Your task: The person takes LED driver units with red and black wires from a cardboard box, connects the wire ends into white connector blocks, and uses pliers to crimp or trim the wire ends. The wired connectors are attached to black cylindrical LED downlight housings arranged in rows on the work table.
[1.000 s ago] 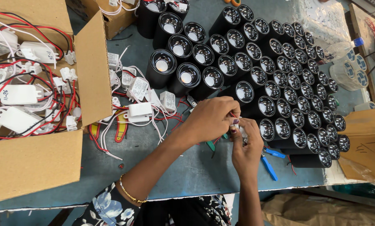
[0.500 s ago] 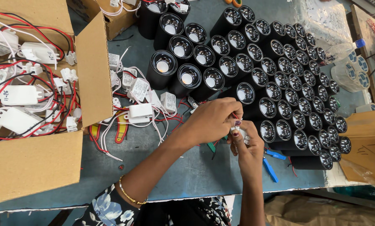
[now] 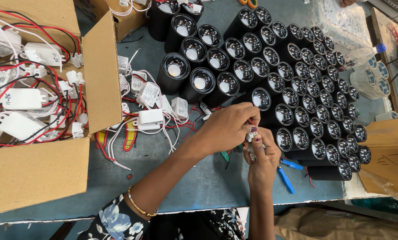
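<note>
Both hands meet just in front of the rows of black cylindrical spotlight housings (image 3: 292, 66). My left hand (image 3: 228, 126) pinches a small white wire connector (image 3: 252, 141) from above. My right hand (image 3: 263, 160) grips the same connector from below, fingers curled round it. Thin red wires run from the connector toward the nearest black housing (image 3: 261, 98). The connector is mostly hidden by the fingers.
An open cardboard box (image 3: 39, 169) at the left holds several white driver units with red, black and white leads. More loose white drivers (image 3: 150, 116) lie on the blue-grey table (image 3: 199, 182). Blue-handled pliers (image 3: 287, 174) lie by my right hand. Tape rolls (image 3: 370, 82) sit at the right.
Both hands stay together on the connector; the fingers have shifted slightly on it. Nothing else has moved.
</note>
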Tool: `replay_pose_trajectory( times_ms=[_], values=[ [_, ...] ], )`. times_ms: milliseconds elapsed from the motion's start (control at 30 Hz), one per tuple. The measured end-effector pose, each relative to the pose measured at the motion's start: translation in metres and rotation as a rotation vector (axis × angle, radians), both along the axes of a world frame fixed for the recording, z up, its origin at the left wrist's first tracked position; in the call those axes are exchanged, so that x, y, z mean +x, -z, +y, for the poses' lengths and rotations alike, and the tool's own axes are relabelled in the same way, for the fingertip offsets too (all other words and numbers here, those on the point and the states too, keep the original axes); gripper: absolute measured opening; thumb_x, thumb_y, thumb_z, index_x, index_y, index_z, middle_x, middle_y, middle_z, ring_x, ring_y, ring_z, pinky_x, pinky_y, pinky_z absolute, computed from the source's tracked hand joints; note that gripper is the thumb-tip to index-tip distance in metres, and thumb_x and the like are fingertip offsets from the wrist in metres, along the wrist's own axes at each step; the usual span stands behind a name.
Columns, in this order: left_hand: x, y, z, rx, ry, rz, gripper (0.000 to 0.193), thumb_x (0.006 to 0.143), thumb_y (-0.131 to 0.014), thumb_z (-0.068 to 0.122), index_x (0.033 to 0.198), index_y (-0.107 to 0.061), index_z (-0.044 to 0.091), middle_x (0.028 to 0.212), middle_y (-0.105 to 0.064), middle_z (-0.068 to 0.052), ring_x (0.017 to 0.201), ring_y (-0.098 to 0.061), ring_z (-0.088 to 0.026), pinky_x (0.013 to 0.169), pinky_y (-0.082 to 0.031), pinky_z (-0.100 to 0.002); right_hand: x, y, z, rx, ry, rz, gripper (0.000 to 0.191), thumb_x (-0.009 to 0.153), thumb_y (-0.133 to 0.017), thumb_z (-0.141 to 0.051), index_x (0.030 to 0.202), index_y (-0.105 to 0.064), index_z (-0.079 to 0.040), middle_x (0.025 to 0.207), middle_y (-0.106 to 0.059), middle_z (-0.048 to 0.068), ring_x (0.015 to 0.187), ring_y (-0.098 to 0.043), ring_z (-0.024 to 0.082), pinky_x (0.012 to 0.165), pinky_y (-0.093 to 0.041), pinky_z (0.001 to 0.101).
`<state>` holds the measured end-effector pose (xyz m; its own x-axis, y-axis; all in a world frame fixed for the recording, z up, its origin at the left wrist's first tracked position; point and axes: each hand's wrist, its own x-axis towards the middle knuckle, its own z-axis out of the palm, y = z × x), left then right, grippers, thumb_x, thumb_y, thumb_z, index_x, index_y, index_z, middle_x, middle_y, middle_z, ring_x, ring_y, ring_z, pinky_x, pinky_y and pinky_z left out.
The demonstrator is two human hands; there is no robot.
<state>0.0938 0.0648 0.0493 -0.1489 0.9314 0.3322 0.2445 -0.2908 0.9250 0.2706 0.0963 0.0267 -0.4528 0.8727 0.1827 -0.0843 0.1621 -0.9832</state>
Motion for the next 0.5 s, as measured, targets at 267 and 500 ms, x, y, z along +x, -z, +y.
replay_pose_trajectory(
  times_ms=[267,500],
  values=[
    [-0.0023,-0.0016,0.0019,0.088,-0.075,-0.108,0.009,0.087,-0.064,0.007,0.096,-0.062,0.004,0.094,-0.065,-0.009,0.084,-0.068,-0.027,0.074,-0.052,-0.04,-0.0065,-0.0053,0.0014,-0.178,-0.038,0.084,0.035,0.107,-0.055,-0.028,0.121,-0.066,0.002,0.091,-0.064,0.006,0.069,-0.053,0.007,0.051,-0.038,0.0208],
    [-0.001,0.0013,0.0015,0.023,-0.021,-0.075,0.007,0.089,-0.065,0.01,0.093,-0.062,0.005,0.093,-0.065,-0.007,0.083,-0.069,-0.025,0.072,-0.053,-0.039,-0.0052,-0.0058,-0.0034,-0.072,0.009,0.019,0.021,0.104,-0.063,-0.015,0.115,-0.066,0.002,0.095,-0.062,0.004,0.074,-0.053,0.006,0.052,-0.036,0.0204]
  ],
)
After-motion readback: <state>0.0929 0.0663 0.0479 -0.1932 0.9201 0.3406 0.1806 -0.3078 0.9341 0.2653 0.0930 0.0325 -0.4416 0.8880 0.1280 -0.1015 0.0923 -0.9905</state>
